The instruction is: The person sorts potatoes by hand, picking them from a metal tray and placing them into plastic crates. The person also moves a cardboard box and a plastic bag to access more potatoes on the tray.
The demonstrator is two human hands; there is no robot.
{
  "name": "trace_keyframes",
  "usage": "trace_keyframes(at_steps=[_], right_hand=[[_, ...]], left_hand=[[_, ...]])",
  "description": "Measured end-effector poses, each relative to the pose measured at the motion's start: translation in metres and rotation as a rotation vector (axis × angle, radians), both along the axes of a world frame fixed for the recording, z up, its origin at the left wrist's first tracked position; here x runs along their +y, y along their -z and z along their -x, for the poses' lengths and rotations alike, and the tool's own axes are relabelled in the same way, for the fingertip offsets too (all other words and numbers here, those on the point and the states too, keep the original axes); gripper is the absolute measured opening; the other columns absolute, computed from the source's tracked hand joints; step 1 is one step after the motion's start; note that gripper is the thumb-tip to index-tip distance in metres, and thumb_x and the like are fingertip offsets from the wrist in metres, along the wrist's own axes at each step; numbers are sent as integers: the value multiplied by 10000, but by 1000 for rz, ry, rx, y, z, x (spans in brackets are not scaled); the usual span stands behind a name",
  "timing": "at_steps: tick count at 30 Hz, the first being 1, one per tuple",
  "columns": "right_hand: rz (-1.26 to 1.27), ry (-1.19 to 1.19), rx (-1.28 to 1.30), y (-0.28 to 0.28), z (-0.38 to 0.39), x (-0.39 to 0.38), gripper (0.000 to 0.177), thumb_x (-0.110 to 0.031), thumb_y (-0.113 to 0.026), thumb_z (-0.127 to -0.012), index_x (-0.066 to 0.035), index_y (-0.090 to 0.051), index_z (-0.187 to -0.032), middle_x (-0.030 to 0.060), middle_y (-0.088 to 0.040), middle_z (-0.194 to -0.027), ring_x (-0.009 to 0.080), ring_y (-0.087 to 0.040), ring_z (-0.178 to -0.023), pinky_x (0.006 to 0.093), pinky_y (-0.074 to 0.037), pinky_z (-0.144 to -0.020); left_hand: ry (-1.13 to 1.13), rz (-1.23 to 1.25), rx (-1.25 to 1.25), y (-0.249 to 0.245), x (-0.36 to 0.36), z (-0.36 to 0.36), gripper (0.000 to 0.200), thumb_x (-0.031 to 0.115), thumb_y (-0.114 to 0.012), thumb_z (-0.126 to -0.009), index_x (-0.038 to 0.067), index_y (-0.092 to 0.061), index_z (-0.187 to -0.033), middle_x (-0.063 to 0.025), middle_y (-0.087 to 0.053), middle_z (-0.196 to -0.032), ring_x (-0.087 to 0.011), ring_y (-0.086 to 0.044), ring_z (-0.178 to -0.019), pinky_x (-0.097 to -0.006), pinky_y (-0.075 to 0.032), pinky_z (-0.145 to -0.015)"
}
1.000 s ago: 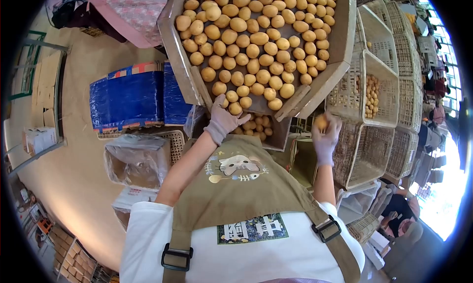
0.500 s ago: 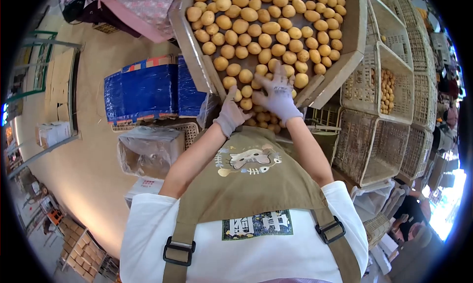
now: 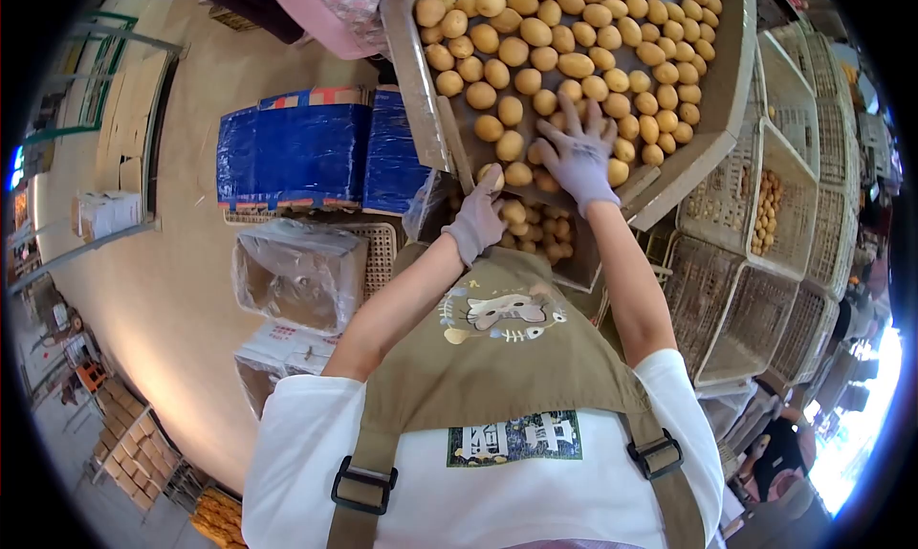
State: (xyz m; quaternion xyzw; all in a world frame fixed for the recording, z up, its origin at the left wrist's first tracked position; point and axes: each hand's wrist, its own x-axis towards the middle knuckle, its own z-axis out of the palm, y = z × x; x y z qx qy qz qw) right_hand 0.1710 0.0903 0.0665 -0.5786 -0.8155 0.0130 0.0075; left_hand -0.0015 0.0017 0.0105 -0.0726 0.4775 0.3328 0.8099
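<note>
Many round yellow-orange fruits [image 3: 576, 65] lie loose on a grey sorting tray with raised wooden sides [image 3: 746, 71]. My right hand [image 3: 581, 162], in a pale glove, is open with its fingers spread over the fruits near the tray's front opening. My left hand [image 3: 477, 219], also gloved, is at the left of that opening. Its fingers are curled around a fruit [image 3: 491, 177], partly hidden by the hand. Below the opening, more fruits sit in a box [image 3: 580, 279], close to my apron [image 3: 516, 358].
Stacked plastic crates [image 3: 712, 200] stand on the right, one with fruits [image 3: 768, 209] inside. To the left are a blue-wrapped stack [image 3: 292, 154] and a plastic-lined carton [image 3: 298, 272]. A person in a pink garment [image 3: 330, 9] is beyond the tray's left side.
The view has shifted, so the tray sits farther right. Several fruits by the opening have gone from the tray front, and more show in the box below. My hands have moved apart.
</note>
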Motion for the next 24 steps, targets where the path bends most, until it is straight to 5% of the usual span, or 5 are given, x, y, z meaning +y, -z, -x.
trace_keyframes(at_steps=[2,7,15,21,24], right_hand=[[-11,76,7,-16,9,-4,332,-350,-683,-831,-238,-734,-1139,107,-435,-1539,414,-320,-1426,702,-181,-1115],[-23,-219,356,-31,116,46,347,-206,-633,-869,-185,-665,-1214,101,-636,-1266,302,-637,-1105,435,-484,-948],[404,132,177,-29,166,119,451,-247,-612,-905,-107,-523,-1323,159,-603,-1316,360,-631,-1166,491,-527,-896],[490,205,1059,-11,123,86,643,-343,-743,-814,-69,-519,-1350,147,-643,-1201,267,-659,-1066,345,-513,-916],[839,230,1775,-19,91,67,569,-97,-608,-895,-82,-412,-1429,122,-631,-1218,268,-655,-1107,356,-557,-907]], left_hand=[[-183,111,-174,-10,8,0,735,697,-528,-917,253,-401,-1489,-5,-388,-1522,-241,-286,-1450,-622,-156,-1167],[-251,53,-311,-12,12,-4,986,821,-485,-855,226,-203,-1589,-69,-180,-1645,-329,-201,-1518,-673,-68,-1183],[-291,34,-463,-6,14,-3,929,806,-484,-868,227,-277,-1565,-42,-318,-1614,-352,-319,-1471,-632,-224,-1187],[-295,80,-452,-5,15,-6,931,825,-454,-865,250,-260,-1570,-53,-324,-1615,-364,-320,-1469,-692,-175,-1169],[-245,7,-478,-9,18,-4,914,820,-449,-862,252,-297,-1562,-36,-331,-1615,-367,-312,-1473,-697,-193,-1156]])
